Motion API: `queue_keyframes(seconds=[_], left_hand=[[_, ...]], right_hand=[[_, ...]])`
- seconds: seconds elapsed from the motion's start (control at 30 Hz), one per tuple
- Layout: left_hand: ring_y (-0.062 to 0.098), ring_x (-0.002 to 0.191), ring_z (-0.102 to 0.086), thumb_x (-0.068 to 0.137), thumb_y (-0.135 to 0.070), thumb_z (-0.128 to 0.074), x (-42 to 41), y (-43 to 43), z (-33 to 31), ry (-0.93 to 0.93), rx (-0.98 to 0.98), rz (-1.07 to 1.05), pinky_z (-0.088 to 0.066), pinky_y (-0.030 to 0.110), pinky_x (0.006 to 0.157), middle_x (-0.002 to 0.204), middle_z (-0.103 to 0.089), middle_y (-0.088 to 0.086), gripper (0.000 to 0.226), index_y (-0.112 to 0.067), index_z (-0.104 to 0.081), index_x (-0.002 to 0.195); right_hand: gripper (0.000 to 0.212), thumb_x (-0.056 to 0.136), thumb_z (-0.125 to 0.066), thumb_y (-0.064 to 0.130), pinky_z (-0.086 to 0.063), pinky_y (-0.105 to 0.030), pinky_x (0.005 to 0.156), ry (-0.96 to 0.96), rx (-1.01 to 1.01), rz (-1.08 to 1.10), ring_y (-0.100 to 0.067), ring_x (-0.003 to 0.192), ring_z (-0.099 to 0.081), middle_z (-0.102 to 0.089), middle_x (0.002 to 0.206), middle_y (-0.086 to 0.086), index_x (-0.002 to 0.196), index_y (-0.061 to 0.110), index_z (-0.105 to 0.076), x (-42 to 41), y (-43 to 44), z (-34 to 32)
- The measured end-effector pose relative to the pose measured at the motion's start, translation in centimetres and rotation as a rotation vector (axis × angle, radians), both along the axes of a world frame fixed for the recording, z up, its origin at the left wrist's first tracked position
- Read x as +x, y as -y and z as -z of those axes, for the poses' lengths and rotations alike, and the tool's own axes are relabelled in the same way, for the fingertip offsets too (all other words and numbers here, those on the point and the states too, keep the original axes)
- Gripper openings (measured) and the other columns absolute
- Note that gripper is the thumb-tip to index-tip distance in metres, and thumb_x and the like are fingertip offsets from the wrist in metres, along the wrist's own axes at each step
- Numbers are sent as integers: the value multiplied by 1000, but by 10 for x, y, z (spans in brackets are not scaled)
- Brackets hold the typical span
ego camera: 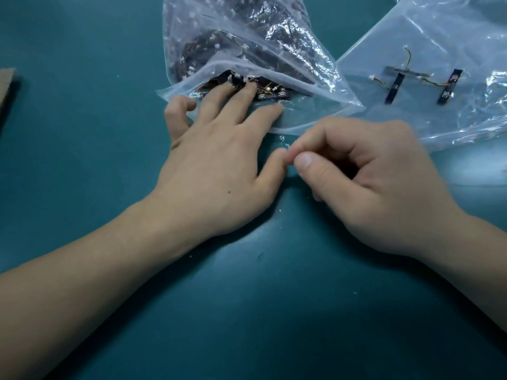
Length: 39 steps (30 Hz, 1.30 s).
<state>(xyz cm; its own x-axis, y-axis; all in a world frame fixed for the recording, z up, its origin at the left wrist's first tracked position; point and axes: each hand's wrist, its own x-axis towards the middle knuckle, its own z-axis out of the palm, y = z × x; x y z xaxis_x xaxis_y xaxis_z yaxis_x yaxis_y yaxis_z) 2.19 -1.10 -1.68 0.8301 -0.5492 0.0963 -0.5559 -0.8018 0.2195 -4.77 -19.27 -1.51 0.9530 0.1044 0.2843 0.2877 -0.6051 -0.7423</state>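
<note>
I see my left hand [219, 165] spread, fingertips [245, 91] inside the mouth of the clear bag [233, 31] on the dark wired boards [270, 91], crinkled film covering the rest, my right hand [370, 182] beside it curled thumb-to-forefinger on what I cannot tell, a second bag [439, 37] with strips [395, 86] beyond it.

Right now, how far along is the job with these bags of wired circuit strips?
Early, it seems. Done: three wired strips lie at the second bag. In hand: the left hand reaches straight-fingered into the full bag, touching the strips at its mouth. The right hand is curled, with nothing visible in its grip. Left: the full bag looks packed with strips.
</note>
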Motion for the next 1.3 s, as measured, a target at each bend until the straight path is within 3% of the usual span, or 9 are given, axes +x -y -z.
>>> queue_keyframes(seconds=[0.13, 0.33, 0.5, 0.6, 0.7, 0.83, 0.97, 1.07, 1.3], left_hand=[[27, 140, -37, 96, -56, -37, -1, -1, -1, 43, -25, 6, -24, 57, 116, 153, -46, -6, 57, -28, -54, 142], [22, 123, -41, 95, -48, -50, -4, -2, 0, 146, -114, -6, -26, 46, 102, 131, -53, -11, 40, -23, -65, 123], [5, 102, -56, 96, -31, -62, -1, -4, -4, 115, -563, -12, -39, 34, 101, 104, -65, -18, 15, -27, -72, 106], [-8, 84, -57, 95, -16, -68, 2, -5, -5, 87, -751, 10, -40, 10, 80, 91, -66, -21, 7, -21, -74, 96], [1, 80, -62, 94, -14, -72, -1, -4, -5, 59, -785, 121, -42, 17, 73, 94, -69, -18, 8, -22, -73, 97], [7, 73, -63, 90, -16, -78, 0, -4, -3, -15, -819, 153, -49, 28, 65, 90, -68, -24, 14, -24, -72, 101], [14, 74, -65, 93, -16, -72, 4, -4, -1, -135, -864, 124, -52, 41, 65, 90, -73, -14, 16, -25, -72, 106], [14, 80, -68, 95, -3, -60, 6, -6, 0, -201, -858, 125, -53, 47, 70, 93, -75, -9, 27, -21, -72, 111], [-2, 78, -62, 95, -16, -72, 3, -4, -3, -182, -754, 198, -42, 11, 69, 94, -70, -15, 13, -14, -73, 108]], right_hand=[[12, 97, -64, 14, -31, -11, 55, 58, -27, -1, -8, 52, -48, -54, 57, 11, 92, 21, -73, -2, 0, 0], [13, 98, -64, 15, -37, -21, 50, 51, -13, 3, -17, 51, -52, -57, 55, 4, 93, 22, -73, -2, 1, 0], [10, 97, -62, 21, -40, -30, 50, 44, 171, 174, -22, 47, -50, -58, 57, -6, 92, 26, -68, 3, 2, 2], [17, 95, -64, 22, -40, -28, 52, -39, 291, 233, -24, 46, -48, -61, 63, -10, 109, 31, -61, 8, 5, 3], [37, 95, -68, 23, -43, -24, 51, -45, 234, 204, -26, 48, -52, -69, 78, 3, 129, 35, -58, 7, 4, 3], [17, 99, -68, 23, -54, -40, 60, 15, 163, 203, -27, 64, -64, -67, 83, 10, 111, 34, -67, 7, 3, 2], [12, 104, -63, 25, -42, -13, 56, 1, 125, 212, -6, 57, -61, -71, 76, 9, 96, 26, -72, 7, 3, 2], [17, 104, -60, 26, -37, -12, 54, -27, 108, 201, -9, 52, -56, -71, 73, 10, 92, 24, -72, 6, 2, 2], [21, 104, -56, 24, -37, -11, 56, -70, 160, 110, -8, 54, -58, -69, 68, 4, 86, 20, -67, 6, 2, -3]])
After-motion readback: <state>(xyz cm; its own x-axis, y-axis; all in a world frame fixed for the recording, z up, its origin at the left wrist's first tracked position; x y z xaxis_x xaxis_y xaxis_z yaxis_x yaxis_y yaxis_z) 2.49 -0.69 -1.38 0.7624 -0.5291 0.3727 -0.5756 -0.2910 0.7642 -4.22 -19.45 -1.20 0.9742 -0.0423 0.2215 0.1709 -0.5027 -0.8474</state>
